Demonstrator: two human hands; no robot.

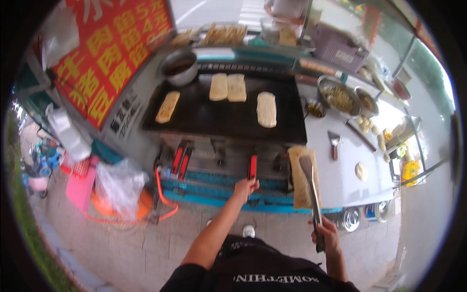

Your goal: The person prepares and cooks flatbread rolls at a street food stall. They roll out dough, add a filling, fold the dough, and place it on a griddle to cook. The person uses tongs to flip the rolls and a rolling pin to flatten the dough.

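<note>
My left hand (246, 189) is closed around a red handle (252, 165) at the front of the griddle stand. In my right hand (326, 231) is a pair of metal tongs (313, 193), gripping a long, browned flatbread (297, 179) at the griddle's front right corner. Two pale flatbreads (228, 87) lie side by side on the black griddle (204, 116). Toward its right is a whiter, raw-looking one (266, 109), and a browned, narrower one (168, 107) lies at its left. Two more red handles (180, 160) are on the left of the stand.
A metal pot (179, 69) stands at the griddle's back left corner. The white worktop (346, 189) bears a scraper (333, 144), a rolling pin (360, 135), a dough piece (361, 171) and a bowl of filling (339, 96). A plastic bag (120, 186) sits at left. A person (286, 11) stands beyond the stall.
</note>
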